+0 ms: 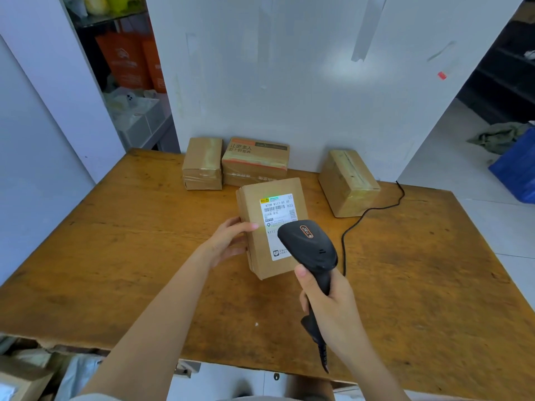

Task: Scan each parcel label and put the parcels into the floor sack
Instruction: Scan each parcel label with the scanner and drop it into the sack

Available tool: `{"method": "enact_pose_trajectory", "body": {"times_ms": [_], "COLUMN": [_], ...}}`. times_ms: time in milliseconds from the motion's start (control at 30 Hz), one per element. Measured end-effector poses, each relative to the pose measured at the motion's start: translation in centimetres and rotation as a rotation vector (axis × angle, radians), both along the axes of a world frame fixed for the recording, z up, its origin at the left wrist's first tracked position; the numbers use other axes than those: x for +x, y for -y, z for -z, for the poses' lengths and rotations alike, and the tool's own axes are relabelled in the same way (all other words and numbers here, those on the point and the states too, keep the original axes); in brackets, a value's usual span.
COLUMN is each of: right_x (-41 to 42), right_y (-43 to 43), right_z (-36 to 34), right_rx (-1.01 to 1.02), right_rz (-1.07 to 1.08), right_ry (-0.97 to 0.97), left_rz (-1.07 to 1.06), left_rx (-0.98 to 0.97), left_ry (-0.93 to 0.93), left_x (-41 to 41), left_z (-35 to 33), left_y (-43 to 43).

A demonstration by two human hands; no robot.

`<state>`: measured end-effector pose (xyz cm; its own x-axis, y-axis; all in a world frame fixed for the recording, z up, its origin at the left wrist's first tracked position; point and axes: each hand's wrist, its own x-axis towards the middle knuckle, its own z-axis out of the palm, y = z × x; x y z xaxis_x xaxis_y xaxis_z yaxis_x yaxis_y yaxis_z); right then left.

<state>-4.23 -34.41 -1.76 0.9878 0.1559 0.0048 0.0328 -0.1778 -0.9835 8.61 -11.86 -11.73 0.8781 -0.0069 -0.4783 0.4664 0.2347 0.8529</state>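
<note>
A wooden tabletop (115, 256) fills the middle and lower part of the frame, set against a pale wall panel (289, 82). Near the centre, the left hand (228, 241) grips the left edge of a cardboard parcel (260, 250), thumb on the top face and fingers wrapped under the side, so the hand is clamped on the parcel. The parcel is tilted with its top face toward the camera, and its near end is close to the tabletop. A white shipping label (278, 215) with a barcode sits on that face, and a small green glow shows at the label's upper edge.

Just right of and below the parcel, the right hand (327, 308) is closed tight around the handle of a black barcode scanner (309, 244), whose head overlaps the lower right corner of the label. A black cable (373, 209) runs across the tabletop on the right of the frame.

At the back of the tabletop, against the wall, stand three more boxes: a taped plain box (202, 163) at centre left, a printed box (254, 160) touching it on the right, and a taped box (347, 183) well apart toward the right.

In the upper left of the frame, a shelf holds orange bags (127, 62). At the right edge, a blue bin (518, 169) stands on the floor.
</note>
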Motion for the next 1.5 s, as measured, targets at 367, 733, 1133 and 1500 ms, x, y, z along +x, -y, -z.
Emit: {"method": "enact_pose_trajectory", "body": {"times_ms": [367, 733, 1133, 1500], "right_x": [-0.6, -1.4, 2.3, 7.1], "right_y": [0.4, 0.2, 2.9, 7.9], "right_z": [0.6, 0.9, 6.1, 15.5], "right_rx": [-0.118, -0.07, -0.238, -1.032], "right_rz": [0.085, 0.052, 0.277, 0.284], "right_ry": [0.002, 0.016, 0.022, -0.377], "left_rz": [0.013, -0.01, -0.032, -0.082], "left_rx": [-0.003, -0.04, -0.04, -0.019], "left_ry": [0.0, 0.034, 0.028, -0.019], "left_x": [-1.0, -1.5, -2.3, -4.4], "left_z": [0.3, -0.1, 0.1, 0.5], "left_y": [0.9, 1.5, 0.8, -1.1]}}
